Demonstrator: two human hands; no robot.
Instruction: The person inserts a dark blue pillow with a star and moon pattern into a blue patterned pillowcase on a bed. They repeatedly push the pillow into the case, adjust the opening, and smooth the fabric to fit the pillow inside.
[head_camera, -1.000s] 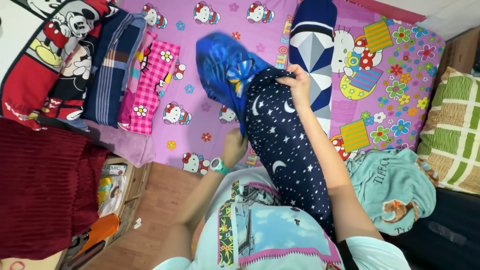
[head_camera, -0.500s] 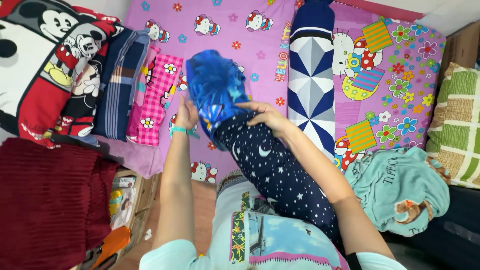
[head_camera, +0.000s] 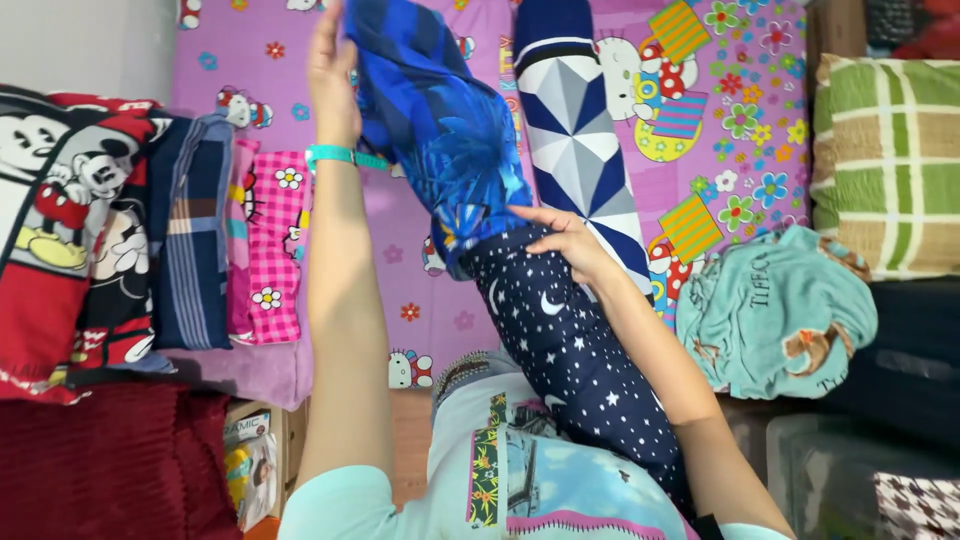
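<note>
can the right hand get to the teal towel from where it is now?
Probably yes. The right hand rests on the star-print bolster, and the teal towel lies uncovered just to its right on the bed, with nothing between them. It would have to let go of the bolster first.

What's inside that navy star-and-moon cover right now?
A bright blue bolster sticks out of the navy star-and-moon cover at its open end, where the right hand rests. How far it reaches inside is hidden by the fabric.

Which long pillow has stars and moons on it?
The dark navy bolster under the right hand; the other bolster lying on the bed has blue-and-white diamond shapes.
</note>
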